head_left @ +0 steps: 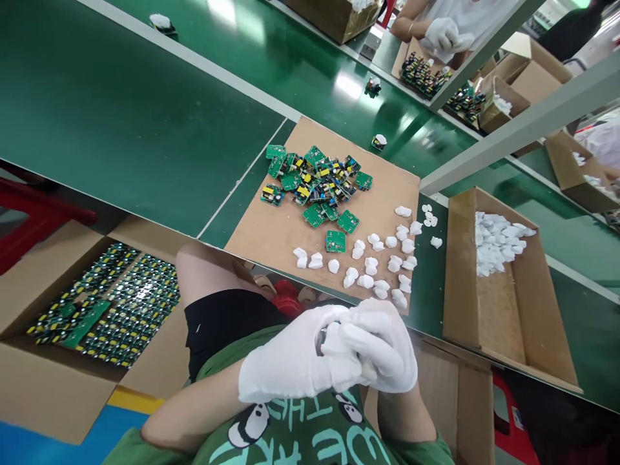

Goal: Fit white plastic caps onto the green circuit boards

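Observation:
Close to my chest, my left hand and my right hand, both in white gloves, are closed together around one small item. A dark, shiny bit of it shows between the left fingers and looks like part of a circuit board. The right fingers pinch over its top, where white material blends with the gloves; most of the item is hidden. Beyond my hands, loose white pieces lie scattered on a cardboard sheet. Farther up the sheet is a pile of small green circuit boards, with a single board lying nearer.
A cardboard box of white pieces stands right, beside a metal post. At lower left, an open box holds rows of boards. White-topped boards sit on the green strip behind. Across it, a co-worker's gloved hands work.

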Action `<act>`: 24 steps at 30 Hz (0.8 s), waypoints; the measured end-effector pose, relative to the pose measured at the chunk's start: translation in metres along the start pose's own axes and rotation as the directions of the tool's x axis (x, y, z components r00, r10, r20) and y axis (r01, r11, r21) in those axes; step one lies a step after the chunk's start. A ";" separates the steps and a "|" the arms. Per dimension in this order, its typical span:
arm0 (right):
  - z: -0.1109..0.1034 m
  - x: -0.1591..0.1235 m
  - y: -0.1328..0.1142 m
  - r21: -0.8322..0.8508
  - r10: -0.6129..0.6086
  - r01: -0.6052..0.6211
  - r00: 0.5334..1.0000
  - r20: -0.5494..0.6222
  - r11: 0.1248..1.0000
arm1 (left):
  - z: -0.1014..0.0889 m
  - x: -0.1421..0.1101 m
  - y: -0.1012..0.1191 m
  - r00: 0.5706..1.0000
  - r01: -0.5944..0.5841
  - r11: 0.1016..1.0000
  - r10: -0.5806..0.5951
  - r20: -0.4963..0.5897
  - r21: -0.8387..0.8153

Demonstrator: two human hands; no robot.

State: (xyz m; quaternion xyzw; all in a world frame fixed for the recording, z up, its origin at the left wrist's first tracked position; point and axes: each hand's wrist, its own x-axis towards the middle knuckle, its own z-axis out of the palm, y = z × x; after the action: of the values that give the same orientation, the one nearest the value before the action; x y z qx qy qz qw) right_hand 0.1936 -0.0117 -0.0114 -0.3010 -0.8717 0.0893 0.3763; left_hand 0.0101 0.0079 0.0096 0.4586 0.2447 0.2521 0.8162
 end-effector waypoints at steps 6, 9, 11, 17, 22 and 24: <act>0.002 0.014 -0.003 -0.055 -0.008 0.010 0.999 0.031 0.998 | -0.003 0.001 -0.002 0.998 -0.048 0.997 0.046 -0.031 -0.062; -0.003 0.031 -0.001 -0.025 -0.028 0.031 0.994 0.102 0.999 | -0.009 0.002 -0.010 0.996 -0.084 0.990 0.084 -0.002 -0.118; -0.010 0.048 0.014 0.062 -0.042 0.032 0.987 0.155 0.998 | -0.017 0.000 -0.017 0.987 -0.137 0.956 0.155 0.048 -0.260; -0.034 0.117 0.149 -0.259 0.599 -0.553 0.786 0.152 0.791 | -0.051 -0.024 -0.010 0.814 -0.267 0.963 0.215 -0.540 -0.020; -0.032 0.155 0.249 -0.480 0.813 -0.733 0.579 -0.068 0.482 | -0.083 -0.028 0.004 0.528 0.074 0.863 0.390 -0.754 0.499; -0.032 0.155 0.259 -0.540 0.847 -0.734 0.527 -0.071 0.412 | -0.102 -0.018 0.006 0.450 0.226 0.762 0.471 -0.759 0.607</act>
State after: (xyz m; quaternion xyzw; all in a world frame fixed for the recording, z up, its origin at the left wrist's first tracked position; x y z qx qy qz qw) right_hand 0.2512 0.2860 0.0053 -0.7537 -0.6474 0.0556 0.0988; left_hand -0.0688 0.0623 -0.0290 0.5213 0.6636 0.4169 0.3379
